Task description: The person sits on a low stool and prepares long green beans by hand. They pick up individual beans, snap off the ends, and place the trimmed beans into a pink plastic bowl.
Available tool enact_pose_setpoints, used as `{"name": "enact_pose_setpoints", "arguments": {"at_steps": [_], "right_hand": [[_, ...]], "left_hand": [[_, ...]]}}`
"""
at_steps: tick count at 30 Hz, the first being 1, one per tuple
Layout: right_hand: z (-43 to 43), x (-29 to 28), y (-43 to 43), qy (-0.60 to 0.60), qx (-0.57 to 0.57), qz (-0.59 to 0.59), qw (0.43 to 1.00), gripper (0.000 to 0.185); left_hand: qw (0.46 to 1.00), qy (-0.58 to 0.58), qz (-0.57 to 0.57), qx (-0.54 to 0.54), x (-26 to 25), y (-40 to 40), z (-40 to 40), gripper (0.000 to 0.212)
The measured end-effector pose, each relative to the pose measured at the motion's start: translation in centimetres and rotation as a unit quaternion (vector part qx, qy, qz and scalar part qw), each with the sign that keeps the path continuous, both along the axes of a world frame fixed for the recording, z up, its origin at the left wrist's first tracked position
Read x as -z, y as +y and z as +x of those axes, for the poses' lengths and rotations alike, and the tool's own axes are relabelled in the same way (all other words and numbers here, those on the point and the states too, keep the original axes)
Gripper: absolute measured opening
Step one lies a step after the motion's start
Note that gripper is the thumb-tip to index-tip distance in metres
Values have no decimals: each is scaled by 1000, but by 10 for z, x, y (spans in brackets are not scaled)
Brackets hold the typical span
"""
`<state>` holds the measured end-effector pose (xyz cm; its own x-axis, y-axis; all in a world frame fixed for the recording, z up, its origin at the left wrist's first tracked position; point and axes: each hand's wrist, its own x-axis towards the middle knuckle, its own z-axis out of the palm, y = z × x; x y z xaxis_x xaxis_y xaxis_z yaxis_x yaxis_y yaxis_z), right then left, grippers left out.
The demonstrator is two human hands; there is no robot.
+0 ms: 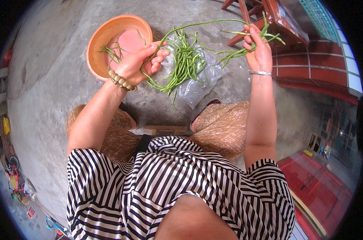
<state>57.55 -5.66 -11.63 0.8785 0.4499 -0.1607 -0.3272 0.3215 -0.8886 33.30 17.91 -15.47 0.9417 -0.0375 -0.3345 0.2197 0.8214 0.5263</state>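
My left hand [144, 61], with a beaded bracelet at its wrist, holds one part of a long green bean [211, 22] between thumb and fingers. That bean arches across to my right hand [257, 45], which is closed on a small bunch of long beans [239, 53] and wears a silver bangle. Between and below the hands, a heap of long green beans [186, 61] lies on a clear plastic bag [193, 90] on the concrete floor. An orange plastic basin [93, 60] stands behind my left hand, with several bean pieces [115, 51] inside.
A worn red wooden stool or bench [244, 13] stands beyond my right hand, near a red-tiled step [295, 61]. My knees flank the floor before me, and a low wooden piece [165, 129] lies between my feet. A red bicycle [15, 177] is far at the left.
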Motion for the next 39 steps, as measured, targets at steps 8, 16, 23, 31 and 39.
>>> {"name": "enact_pose_setpoints", "arguments": {"at_steps": [8, 16, 23, 31, 39], "right_hand": [[-16, -9, 12, -15, -42, -17, 999, 21], [-19, -9, 14, -20, -58, -18, 998, 20], [-24, -11, 16, -39, -70, -33, 996, 20], [-31, -12, 19, -47, -72, -42, 995, 21], [-37, -13, 22, -56, -79, -60, 994, 24]], "left_hand": [[1000, 8, 4, -6, -7, -2, -2, 32], [1000, -11, -9, -15, -15, -6, -1, 32], [998, -55, -26, -16, -17, -6, -1, 31], [997, -62, -46, -19, -19, -5, -2, 30], [993, -59, -102, -17, -29, -4, -4, 28]]}}
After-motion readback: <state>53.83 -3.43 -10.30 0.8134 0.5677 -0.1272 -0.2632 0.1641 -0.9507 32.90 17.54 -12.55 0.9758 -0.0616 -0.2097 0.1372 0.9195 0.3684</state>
